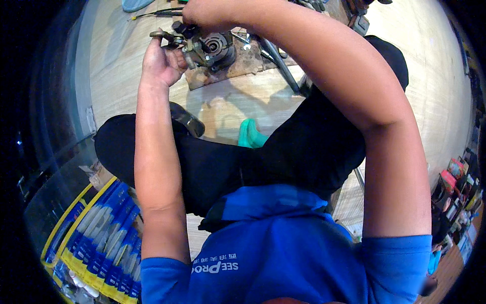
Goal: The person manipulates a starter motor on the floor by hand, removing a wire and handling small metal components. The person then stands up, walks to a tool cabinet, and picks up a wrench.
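My left hand is at the upper left, palm up, its fingers curled under a metal fitting with bolts and a flat rounded end. The fitting sits against the left side of a round, motor-like machine part, whose face has concentric rings. Above it, my right hand reaches across from the right with its fingers bent down by a black knob-like piece. Those fingertips are partly hidden, and what they grip cannot be made out.
A stained brown board lies beneath the machine part. Right of it are a wrench and a dark metal tube. Thin black cables run at the upper left. A green object lies between my legs. Blue-and-yellow packs stand lower left.
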`<state>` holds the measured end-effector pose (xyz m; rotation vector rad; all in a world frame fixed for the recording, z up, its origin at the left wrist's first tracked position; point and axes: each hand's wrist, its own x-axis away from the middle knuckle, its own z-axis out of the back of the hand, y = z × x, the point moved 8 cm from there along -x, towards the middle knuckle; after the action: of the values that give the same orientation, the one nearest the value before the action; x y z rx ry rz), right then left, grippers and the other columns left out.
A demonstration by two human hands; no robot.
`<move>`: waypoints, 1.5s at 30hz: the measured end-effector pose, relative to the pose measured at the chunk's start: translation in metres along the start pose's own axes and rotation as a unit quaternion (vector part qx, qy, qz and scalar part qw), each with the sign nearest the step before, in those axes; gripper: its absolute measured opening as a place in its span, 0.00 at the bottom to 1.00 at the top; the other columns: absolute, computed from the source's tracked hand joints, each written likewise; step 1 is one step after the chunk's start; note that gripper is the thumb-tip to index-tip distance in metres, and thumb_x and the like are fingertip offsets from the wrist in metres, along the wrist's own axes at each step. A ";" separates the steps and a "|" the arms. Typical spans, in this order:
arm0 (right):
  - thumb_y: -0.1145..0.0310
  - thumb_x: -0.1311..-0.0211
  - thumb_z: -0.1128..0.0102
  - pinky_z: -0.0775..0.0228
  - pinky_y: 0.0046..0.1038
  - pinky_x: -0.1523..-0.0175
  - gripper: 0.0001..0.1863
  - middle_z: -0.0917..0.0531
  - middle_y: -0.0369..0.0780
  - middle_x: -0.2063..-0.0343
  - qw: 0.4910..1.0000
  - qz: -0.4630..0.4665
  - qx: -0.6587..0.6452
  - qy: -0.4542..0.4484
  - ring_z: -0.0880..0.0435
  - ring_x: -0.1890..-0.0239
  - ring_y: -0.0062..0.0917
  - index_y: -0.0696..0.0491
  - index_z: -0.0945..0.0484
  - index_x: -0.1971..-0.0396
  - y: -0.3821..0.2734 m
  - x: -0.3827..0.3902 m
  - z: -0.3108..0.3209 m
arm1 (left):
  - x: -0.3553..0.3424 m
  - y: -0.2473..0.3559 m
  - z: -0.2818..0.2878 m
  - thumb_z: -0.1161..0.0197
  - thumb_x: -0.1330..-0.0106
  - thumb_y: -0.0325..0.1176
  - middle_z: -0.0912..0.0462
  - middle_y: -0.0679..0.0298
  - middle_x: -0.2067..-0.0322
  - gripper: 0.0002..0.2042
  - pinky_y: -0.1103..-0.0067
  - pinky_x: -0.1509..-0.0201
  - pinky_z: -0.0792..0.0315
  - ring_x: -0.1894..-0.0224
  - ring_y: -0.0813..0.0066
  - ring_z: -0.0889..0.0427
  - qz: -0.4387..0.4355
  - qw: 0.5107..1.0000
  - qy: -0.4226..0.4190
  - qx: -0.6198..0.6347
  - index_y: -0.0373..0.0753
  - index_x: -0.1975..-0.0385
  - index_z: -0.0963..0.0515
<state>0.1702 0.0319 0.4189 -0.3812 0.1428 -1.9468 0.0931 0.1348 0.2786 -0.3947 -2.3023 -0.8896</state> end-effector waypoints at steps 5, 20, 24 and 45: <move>0.69 0.44 0.50 0.26 0.33 0.56 0.12 0.17 0.44 0.62 0.999 0.025 0.039 0.013 0.17 0.58 0.35 0.53 0.17 0.66 -0.004 -0.012 -0.016 | 0.013 -0.002 -0.007 0.55 0.34 0.58 0.22 0.56 0.62 0.27 0.72 0.56 0.27 0.63 0.65 0.22 -0.033 0.989 0.142 -0.023 0.36 0.53 0.35; 0.71 0.42 0.49 0.29 0.39 0.49 0.17 0.21 0.43 0.52 0.997 -0.012 0.053 -0.063 0.20 0.51 0.35 0.54 0.23 0.52 0.002 -0.027 -0.070 | -0.018 -0.002 0.023 0.63 0.31 0.58 0.27 0.61 0.78 0.26 0.75 0.80 0.40 0.81 0.72 0.31 -0.112 0.938 0.244 -0.218 0.38 0.63 0.30; 0.70 0.42 0.50 0.27 0.38 0.52 0.15 0.20 0.42 0.55 0.999 -0.019 0.039 -0.027 0.20 0.53 0.36 0.52 0.22 0.55 0.010 -0.022 -0.067 | -0.006 0.002 -0.007 0.62 0.30 0.54 0.23 0.59 0.72 0.25 0.75 0.74 0.32 0.78 0.69 0.26 -0.141 0.902 0.251 -0.322 0.36 0.55 0.30; 0.76 0.52 0.40 0.27 0.36 0.53 0.17 0.19 0.42 0.57 0.996 0.014 0.067 -0.054 0.20 0.53 0.36 0.51 0.20 0.59 0.013 -0.022 -0.068 | -0.013 -0.013 -0.017 0.44 0.36 0.36 0.24 0.56 0.52 0.27 0.71 0.47 0.30 0.51 0.67 0.24 -0.133 0.955 0.028 -0.265 0.34 0.39 0.41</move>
<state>0.1665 0.0414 0.3468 -0.3919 -0.0515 -1.8909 0.1045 0.1134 0.2729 -0.2762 -2.0678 -1.6405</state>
